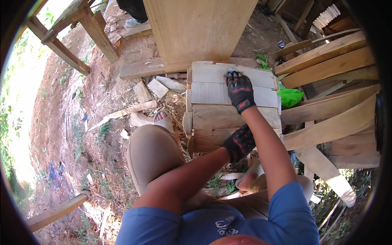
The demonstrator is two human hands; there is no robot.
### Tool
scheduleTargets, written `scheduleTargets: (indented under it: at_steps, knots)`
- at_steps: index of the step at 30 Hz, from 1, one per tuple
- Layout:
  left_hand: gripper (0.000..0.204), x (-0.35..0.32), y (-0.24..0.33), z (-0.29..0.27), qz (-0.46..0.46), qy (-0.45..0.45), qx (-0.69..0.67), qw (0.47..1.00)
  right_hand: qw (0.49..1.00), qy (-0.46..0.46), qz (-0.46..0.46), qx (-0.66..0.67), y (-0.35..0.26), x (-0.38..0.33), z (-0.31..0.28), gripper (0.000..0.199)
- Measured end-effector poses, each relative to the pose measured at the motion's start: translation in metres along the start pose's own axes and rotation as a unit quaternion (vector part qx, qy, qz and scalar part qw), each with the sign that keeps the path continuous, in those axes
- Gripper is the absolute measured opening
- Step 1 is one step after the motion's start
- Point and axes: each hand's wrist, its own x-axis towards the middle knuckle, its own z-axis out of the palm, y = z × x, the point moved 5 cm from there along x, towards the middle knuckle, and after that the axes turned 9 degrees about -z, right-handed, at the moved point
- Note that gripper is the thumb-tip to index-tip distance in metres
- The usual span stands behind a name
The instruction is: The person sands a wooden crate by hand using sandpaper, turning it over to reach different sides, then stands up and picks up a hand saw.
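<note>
In front of me stands a box-like wooden piece (210, 116) faced with planks. Its far planks look pale and whitish, the near ones browner. My right hand (240, 90), in a black glove with red trim, lies over the pale planks. Its fingers press on a small pale blue-grey wad (231, 71), perhaps a cloth, mostly hidden under them. My left hand (240, 143), gloved alike, rests at the near right edge of the wooden piece. My right forearm passes above it, and its fingertips are hidden.
A broad wooden panel (200, 30) rises behind the piece. Curved boards (330, 65) are stacked at right, beside a bright green plastic bag (290, 97). Wood offcuts (142, 92) and shavings litter the ground at left. A timber trestle (96, 34) stands far left, and another person's foot (132, 22) shows near it.
</note>
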Motion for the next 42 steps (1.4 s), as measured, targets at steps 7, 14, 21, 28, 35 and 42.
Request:
scheduleTargets:
  at_steps: [7, 14, 21, 28, 35, 42]
  knots:
    - [0.038, -0.004, 0.006, -0.004, 0.045, -0.018, 0.176, 0.983, 0.992, -0.036, 0.047, 0.113, -0.005, -0.018, -0.010, 0.034]
    - [0.044, -0.015, -0.005, 0.004, 0.016, -0.077, 0.144, 0.986, 0.983, -0.091, 0.137, 0.077, -0.010, 0.023, -0.014, 0.032]
    - [0.049, -0.013, -0.008, 0.023, -0.015, -0.096, 0.063, 0.993, 0.989, -0.060, 0.129, 0.038, -0.016, 0.006, -0.019, 0.028]
    - [0.047, 0.000, 0.009, -0.010, 0.066, -0.004, 0.130, 0.989, 0.950, -0.184, 0.095, 0.234, 0.024, 0.011, -0.054, 0.030]
    - [0.049, 0.004, 0.020, -0.018, 0.068, -0.027, 0.126, 0.989, 0.984, -0.105, 0.102, 0.105, 0.061, 0.039, -0.013, 0.024]
    - [0.042, -0.013, -0.004, 0.005, 0.033, -0.100, 0.176, 0.979, 0.971, -0.135, 0.124, 0.152, 0.000, 0.019, -0.010, 0.025]
